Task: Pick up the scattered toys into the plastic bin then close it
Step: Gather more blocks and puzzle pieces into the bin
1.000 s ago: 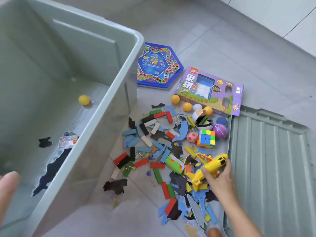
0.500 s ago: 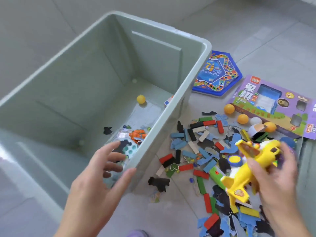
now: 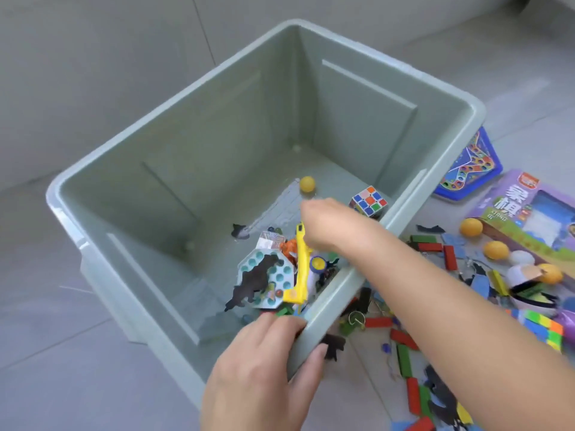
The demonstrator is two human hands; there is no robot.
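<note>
The grey-green plastic bin (image 3: 357, 119) stands open on the floor. My left hand (image 3: 264, 368) grips the rim at its near right corner. My right hand (image 3: 329, 225) reaches over the right wall and holds a yellow toy plane (image 3: 300, 269) by one end, hanging almost upright just above the bin's floor. Under it lie a pale blue octagonal toy (image 3: 280, 275), a black dinosaur cut-out (image 3: 255, 281), a Rubik's cube (image 3: 368, 200) and a yellow ball (image 3: 307, 184). The bin's lid is out of view.
Right of the bin the floor holds several coloured domino blocks (image 3: 435, 250), orange balls (image 3: 471, 227), a purple game box (image 3: 529, 206), a blue hexagonal board (image 3: 469, 166) and a bright multicoloured cube (image 3: 541, 325). Grey floor tiles lie to the left and behind.
My right hand has carried the yellow plane from above the floor pile over the wall and down into the bin. My left hand has closed on the bin's rim.
</note>
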